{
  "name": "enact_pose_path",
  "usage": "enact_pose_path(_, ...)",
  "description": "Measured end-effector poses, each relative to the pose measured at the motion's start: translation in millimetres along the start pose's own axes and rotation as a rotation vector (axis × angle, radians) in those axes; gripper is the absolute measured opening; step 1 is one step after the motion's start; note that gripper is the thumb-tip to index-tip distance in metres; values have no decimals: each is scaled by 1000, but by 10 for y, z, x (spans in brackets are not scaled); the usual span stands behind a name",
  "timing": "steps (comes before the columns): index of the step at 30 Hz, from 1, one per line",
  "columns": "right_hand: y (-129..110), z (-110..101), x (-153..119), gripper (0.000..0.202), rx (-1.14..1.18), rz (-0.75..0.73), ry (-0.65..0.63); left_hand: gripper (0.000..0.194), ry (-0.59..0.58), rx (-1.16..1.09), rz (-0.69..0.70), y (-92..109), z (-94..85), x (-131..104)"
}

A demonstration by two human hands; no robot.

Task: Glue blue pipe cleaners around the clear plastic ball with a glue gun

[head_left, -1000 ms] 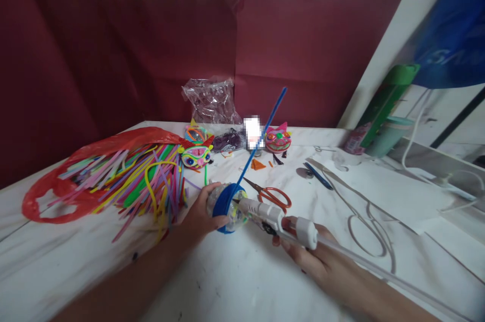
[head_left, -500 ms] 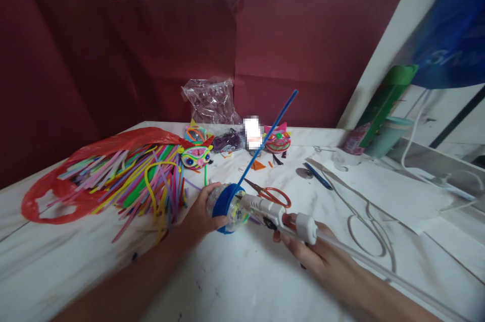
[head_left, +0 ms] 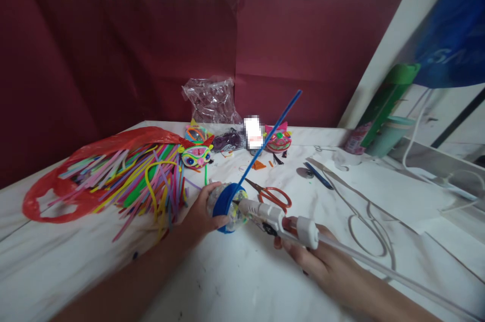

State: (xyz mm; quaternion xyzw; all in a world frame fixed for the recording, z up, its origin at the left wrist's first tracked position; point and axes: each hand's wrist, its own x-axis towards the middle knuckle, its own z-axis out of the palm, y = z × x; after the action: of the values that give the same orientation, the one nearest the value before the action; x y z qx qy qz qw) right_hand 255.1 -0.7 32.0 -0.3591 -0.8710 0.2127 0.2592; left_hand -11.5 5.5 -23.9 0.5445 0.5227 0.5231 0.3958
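My left hand (head_left: 206,216) is wrapped round a clear plastic piece (head_left: 239,221), rounded like a bottle section, with a blue fuzzy band around it. From that band a long blue pipe cleaner (head_left: 271,132) sticks up and to the right, its far end free. My right hand (head_left: 306,251) grips a white hot glue gun (head_left: 265,213), a long glue stick trailing out of its back. The gun's nozzle points at the blue band, close to it; whether they touch I cannot tell. Orange-handled scissors (head_left: 271,196) lie just behind the gun.
A red plastic bag (head_left: 49,208) spills many-coloured pipe cleaners (head_left: 151,180) at left. Decorated animal faces (head_left: 197,155) and a pink one (head_left: 278,139) stand at the back. A blue pen (head_left: 319,175), white cable (head_left: 364,231) and green cup (head_left: 390,135) are on the right.
The glue gun has shifted slightly, its nozzle staying by the blue band. The pipe cleaner's free end has swung a little right. My left hand keeps its hold.
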Motion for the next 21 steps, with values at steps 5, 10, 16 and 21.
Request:
enact_pose_path(5, 4, 1, 6, 35, -11, -18, -19, 74, 9, 27, 11, -11, -9, 10)
enact_pose_path(10, 37, 26, 2, 34, 4, -6, -21, 74, -15, 30, 40, -53, -27, 15)
enact_pose_path(16, 14, 21, -4, 36, 6, 42, 17, 76, -17, 31, 52, -84, -36, 23)
enact_pose_path(21, -17, 6, 0, 30, 31, 1, -15, 75, -1, 31, 27, -57, -22, 24)
